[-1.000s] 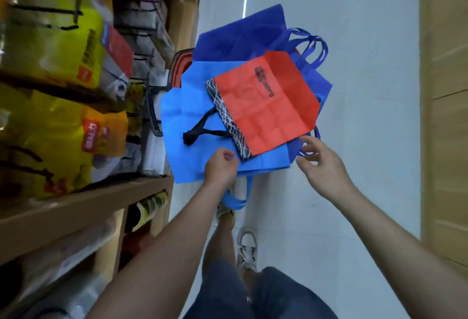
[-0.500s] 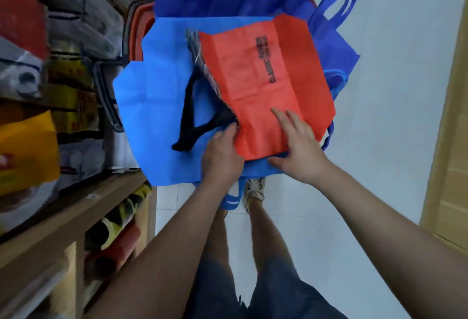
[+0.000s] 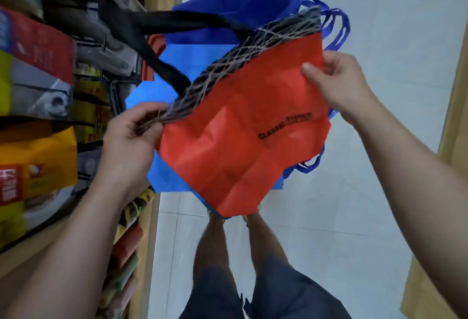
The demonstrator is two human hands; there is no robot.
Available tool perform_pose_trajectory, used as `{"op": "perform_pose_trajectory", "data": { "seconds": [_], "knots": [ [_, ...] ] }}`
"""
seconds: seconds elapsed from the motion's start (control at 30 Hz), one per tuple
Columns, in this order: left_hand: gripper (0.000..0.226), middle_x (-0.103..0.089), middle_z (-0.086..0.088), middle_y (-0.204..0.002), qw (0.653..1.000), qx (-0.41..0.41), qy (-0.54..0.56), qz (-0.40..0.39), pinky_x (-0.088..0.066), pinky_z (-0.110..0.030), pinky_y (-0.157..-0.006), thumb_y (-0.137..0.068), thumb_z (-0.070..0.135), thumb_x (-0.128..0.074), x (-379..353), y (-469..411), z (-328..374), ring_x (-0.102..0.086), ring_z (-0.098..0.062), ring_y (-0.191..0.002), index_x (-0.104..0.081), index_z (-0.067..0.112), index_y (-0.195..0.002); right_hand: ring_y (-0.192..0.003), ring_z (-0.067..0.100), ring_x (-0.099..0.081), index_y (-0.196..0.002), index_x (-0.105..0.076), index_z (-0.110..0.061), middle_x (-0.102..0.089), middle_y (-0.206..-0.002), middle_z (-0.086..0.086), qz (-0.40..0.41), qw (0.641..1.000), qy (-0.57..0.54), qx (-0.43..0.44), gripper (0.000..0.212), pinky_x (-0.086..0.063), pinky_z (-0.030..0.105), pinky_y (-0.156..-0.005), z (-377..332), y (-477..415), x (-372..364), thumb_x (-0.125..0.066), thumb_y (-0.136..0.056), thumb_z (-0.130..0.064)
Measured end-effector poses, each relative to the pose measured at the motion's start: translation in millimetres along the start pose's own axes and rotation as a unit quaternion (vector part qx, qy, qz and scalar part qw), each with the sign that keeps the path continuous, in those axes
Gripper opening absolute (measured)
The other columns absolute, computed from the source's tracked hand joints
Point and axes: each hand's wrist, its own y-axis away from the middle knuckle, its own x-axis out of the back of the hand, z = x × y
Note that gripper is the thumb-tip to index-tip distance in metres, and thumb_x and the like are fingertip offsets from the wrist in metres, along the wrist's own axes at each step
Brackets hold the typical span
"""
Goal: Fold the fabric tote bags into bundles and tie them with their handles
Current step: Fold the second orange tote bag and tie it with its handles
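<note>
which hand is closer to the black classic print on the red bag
Right. The right hand pinches the edge of the red bag just beside the print; the left hand grips the patterned rim, farther off.

Dark blue loose shorts point(image 3: 276, 293), hems near knee. Lower legs point(image 3: 212, 240) bare. Forearms point(image 3: 83, 242) bare to frame edge. Left hand point(image 3: 129, 141), right hand point(image 3: 339, 83) bare.

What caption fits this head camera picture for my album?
A red tote bag held by the left hand and right hand over blue bags.

Seemingly a shop: shelved packaged goods point(image 3: 38, 156)
</note>
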Motion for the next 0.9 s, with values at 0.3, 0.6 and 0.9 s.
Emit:
{"op": "perform_pose_trajectory", "data": {
  "seconds": [0.3, 0.6, 0.9],
  "knots": [
    [0.071, -0.04, -0.001, -0.145, 0.98, 0.194, -0.045, -0.026, -0.042, -0.033, -0.104, -0.085, 0.026, -0.074, -26, 46, -24, -0.044, -0.01, -0.131, -0.035, 0.04, -0.143, -0.076, 0.016, -0.059, -0.069, -0.061, -0.016, -0.065, -0.082, 0.003, 0.197, 0.963, -0.08, -0.163, 0.019, -0.05, 0.034, -0.072, 24, 39, 3, -0.06, -0.087, -0.022],
    [0.028, -0.068, -0.005, -0.108, 0.932, 0.293, 0.2, 0.075, -0.059, -0.039, -0.079, -0.09, 0.019, -0.067, -64, 95, 17, -0.07, -0.018, -0.087, -0.055, 0.018, -0.115, -0.078, 0.018, -0.062, -0.08, -0.058, -0.016, -0.066, -0.091, 0.005, 0.197, 0.925, -0.191, -0.264, 0.017, -0.053, 0.036, -0.074, 15, 110, -18, -0.055, -0.097, -0.014],
    [0.051, -0.069, -0.018, -0.094, 0.939, 0.017, -0.327, 0.099, -0.046, -0.041, -0.067, -0.077, -0.004, -0.054, 28, 178, 92, -0.061, -0.042, -0.09, -0.061, 0.022, -0.12, -0.142, 0.021, -0.027, -0.154, -0.018, -0.027, -0.024, -0.154, 0.007, 0.002, 0.996, 0.094, -0.009, 0.105, -0.029, 0.037, -0.115, -80, 175, -27, -0.079, -0.069, -0.018]
  ]
}}
